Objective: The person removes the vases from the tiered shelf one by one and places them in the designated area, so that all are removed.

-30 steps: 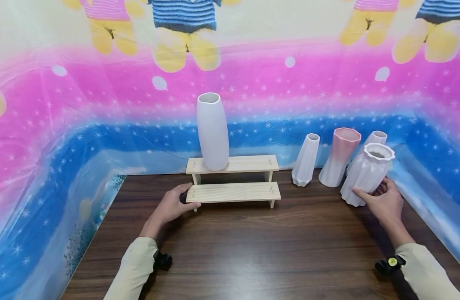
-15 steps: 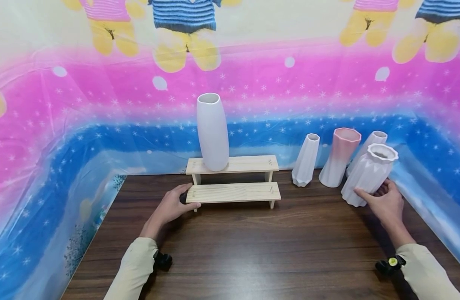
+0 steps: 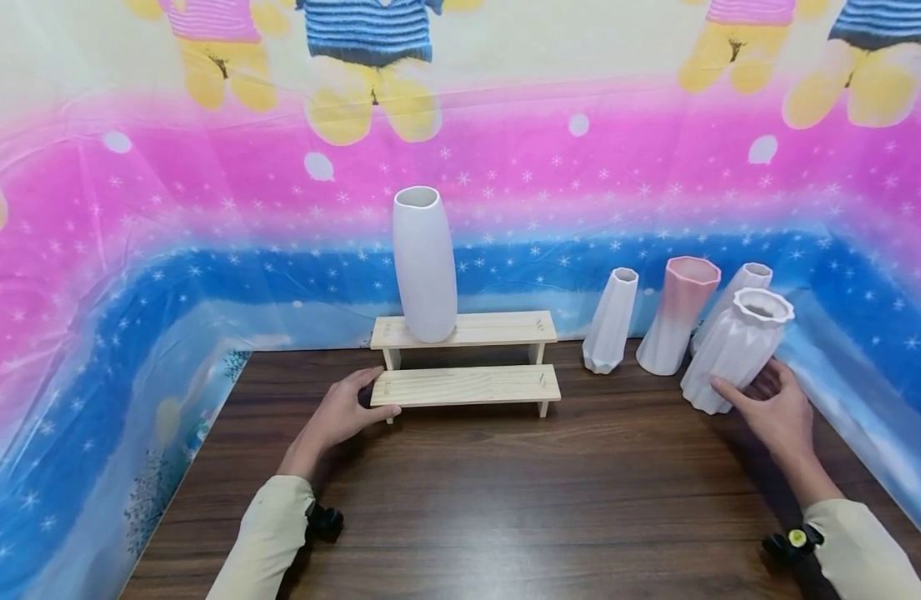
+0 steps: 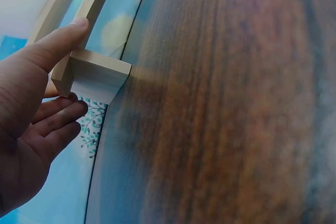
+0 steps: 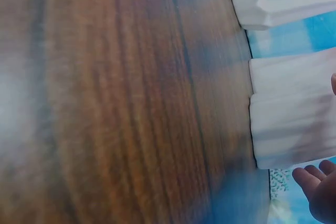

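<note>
My left hand holds the left end of a light two-step wooden stand. In the left wrist view its thumb lies over the step's edge, with the other fingers around the end. A tall white vase stands on the upper step. At the right, my right hand is around the lower part of a white ribbed vase with a scalloped rim, standing on the table. The right wrist view shows its loosely bent fingers a little apart from the vase's side.
Left of the ribbed vase are a pink-and-white vase and a slim white faceted vase. Another white vase is partly hidden behind it. Everything stands on a dark wooden table against a printed cloth backdrop.
The ribbed vase has tipped slightly rightward from its earlier lean and come to stand. My right hand has eased a little right and back. The left hand stays put.
</note>
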`<action>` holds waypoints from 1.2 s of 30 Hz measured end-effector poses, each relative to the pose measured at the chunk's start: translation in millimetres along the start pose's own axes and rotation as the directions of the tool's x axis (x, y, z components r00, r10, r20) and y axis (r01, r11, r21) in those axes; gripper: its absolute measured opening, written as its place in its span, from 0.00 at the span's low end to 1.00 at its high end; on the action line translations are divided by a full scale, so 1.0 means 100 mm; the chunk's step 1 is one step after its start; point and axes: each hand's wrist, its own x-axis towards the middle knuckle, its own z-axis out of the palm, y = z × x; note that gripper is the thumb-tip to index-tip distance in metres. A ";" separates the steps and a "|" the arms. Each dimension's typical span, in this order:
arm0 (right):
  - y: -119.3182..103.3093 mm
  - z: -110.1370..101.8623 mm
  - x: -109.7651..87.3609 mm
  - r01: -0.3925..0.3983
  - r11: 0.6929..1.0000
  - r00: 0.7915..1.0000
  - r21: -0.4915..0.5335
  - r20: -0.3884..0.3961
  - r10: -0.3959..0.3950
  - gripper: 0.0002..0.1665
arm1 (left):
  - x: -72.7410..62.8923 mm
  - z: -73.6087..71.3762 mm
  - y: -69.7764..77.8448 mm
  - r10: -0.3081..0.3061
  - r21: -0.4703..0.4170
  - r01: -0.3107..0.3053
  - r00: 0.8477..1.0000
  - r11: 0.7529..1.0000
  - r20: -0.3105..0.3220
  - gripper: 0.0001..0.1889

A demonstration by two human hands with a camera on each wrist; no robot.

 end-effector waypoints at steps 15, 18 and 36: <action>-0.15 -0.16 -0.34 0.003 1.000 1.000 0.018 -0.015 -0.003 0.57 | 0.02 -0.01 0.01 -0.002 0.006 0.002 1.000 1.000 0.008 0.46; -0.20 -0.17 -0.42 0.034 0.998 0.999 0.046 -0.021 -0.033 0.53 | 0.03 -0.01 0.01 -0.002 0.002 0.002 1.000 1.000 0.007 0.46; -0.81 0.13 -0.53 0.272 0.949 0.956 0.161 0.069 -0.286 0.41 | 0.02 -0.01 0.01 -0.001 0.006 0.001 1.000 1.000 0.004 0.46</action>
